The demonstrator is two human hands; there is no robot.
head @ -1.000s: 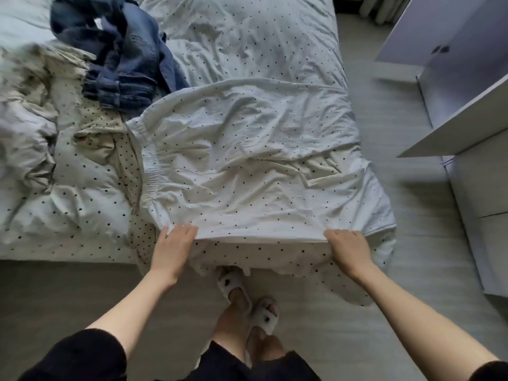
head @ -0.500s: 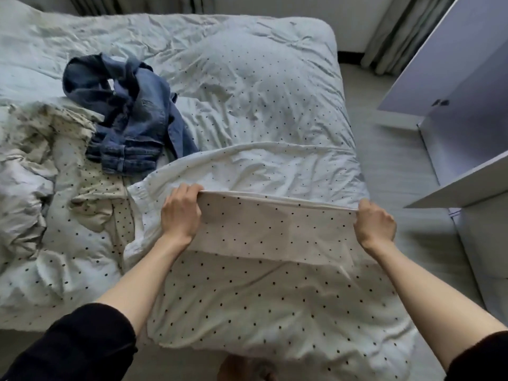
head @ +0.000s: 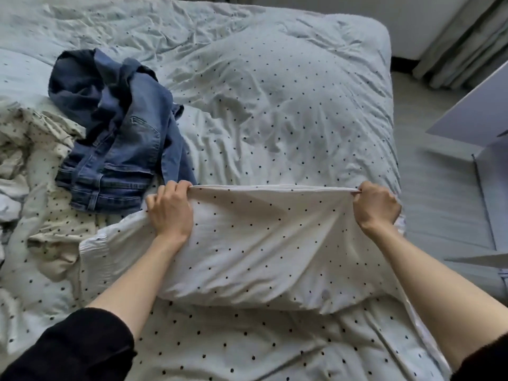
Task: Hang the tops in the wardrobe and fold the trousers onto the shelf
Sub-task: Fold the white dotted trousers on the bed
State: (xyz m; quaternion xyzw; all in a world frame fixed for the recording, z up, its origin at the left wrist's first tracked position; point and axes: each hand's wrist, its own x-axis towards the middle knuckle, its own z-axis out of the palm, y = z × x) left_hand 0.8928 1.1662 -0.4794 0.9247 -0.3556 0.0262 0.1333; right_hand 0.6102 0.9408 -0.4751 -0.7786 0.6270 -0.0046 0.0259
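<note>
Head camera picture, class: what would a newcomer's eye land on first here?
First, the two bare hands, left hand and right hand, each gripping the top edge of a white dotted garment held taut across the middle. Next, the crumpled blue jeans lying on the dotted bedding, up left.

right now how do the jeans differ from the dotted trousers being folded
The jeans are blue denim; the dotted trousers are white with black dots. The jeans lie crumpled and untouched; the dotted trousers are spread out, their edge gripped by the left hand and right hand. Both are on the bed.
</note>
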